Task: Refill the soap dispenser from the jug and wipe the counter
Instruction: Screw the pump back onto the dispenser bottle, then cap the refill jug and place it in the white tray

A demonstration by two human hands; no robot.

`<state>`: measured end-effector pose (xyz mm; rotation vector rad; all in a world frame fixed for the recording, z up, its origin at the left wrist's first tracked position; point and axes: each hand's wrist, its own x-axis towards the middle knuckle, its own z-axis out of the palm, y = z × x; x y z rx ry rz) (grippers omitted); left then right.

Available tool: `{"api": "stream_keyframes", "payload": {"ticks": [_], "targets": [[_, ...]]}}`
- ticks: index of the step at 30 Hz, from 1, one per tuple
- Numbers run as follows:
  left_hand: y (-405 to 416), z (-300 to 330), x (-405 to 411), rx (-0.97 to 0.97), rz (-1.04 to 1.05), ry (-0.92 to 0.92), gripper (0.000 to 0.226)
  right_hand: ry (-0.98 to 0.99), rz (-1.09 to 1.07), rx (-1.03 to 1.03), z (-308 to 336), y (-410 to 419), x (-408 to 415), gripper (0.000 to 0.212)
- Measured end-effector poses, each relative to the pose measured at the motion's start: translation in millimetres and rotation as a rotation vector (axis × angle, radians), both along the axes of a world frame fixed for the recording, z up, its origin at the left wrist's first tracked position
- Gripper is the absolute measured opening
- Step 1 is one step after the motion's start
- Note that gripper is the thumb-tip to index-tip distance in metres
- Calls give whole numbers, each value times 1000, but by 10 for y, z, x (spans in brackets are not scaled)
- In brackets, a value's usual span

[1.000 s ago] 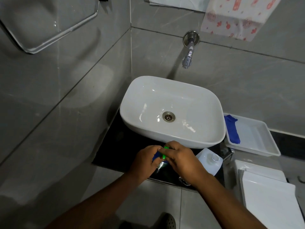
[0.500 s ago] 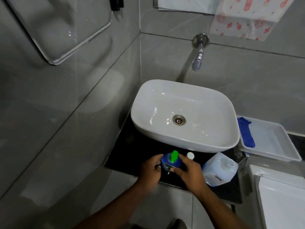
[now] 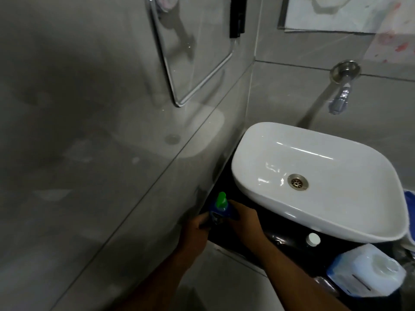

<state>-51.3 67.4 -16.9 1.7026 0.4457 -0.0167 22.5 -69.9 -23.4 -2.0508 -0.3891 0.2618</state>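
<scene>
Both hands are on the dispenser (image 3: 221, 208) at the counter's (image 3: 289, 241) left end, right by the side wall and left of the sink (image 3: 314, 176). The right hand (image 3: 244, 221) wraps its fingers round the blue body from the sink side. The left hand (image 3: 197, 230) curls against the other side, fingers apparently gripping the base, though blur makes that hard to confirm. The green pump top stands upright above the knuckles. A white cap (image 3: 313, 239) lies loose on the dark counter under the sink's front rim. The jug (image 3: 366, 274) sits well to the right, uncapped, neck open. A tap (image 3: 341, 97) juts from the back wall above the sink.
</scene>
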Motion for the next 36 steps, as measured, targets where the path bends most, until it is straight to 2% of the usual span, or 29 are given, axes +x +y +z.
{"api": "stream_keyframes", "payload": {"ticks": [3, 9, 13, 15, 18, 23, 27, 28, 32, 36], "targets": [[58, 12, -47, 137, 36, -7, 29, -3, 13, -51, -103, 125, 32, 25], [138, 1, -31, 239, 16, 35, 31, 16, 19, -77, -174, 230, 61, 38], [8, -105, -128, 251, 107, 105, 22, 41, -26, -59, -165, 93, -76, 63], [-121, -225, -207, 307, 78, 188, 25, 15, -121, -18, -180, -93, -240, 63], [-464, -363, -234, 343, -101, 224, 29, 130, -325, 95, -295, -585, -618, 54], [-1174, -346, 63, 412, -384, 65, 34, 196, -700, 100, -398, -1482, -1263, 45], [-1702, -286, 424, 514, -473, 17, 39, 170, -987, 146, -279, -2034, -1519, 24], [-1818, -281, 502, 529, -486, 12, 41, 157, -1039, 147, -235, -2152, -1557, 26], [-2117, -308, 720, 555, -483, 9, 41, 118, -1106, 113, -71, -2476, -1520, 59], [-2312, -371, 747, 614, -405, 53, 43, 126, -901, 229, 138, -2655, -1208, 96]]}}
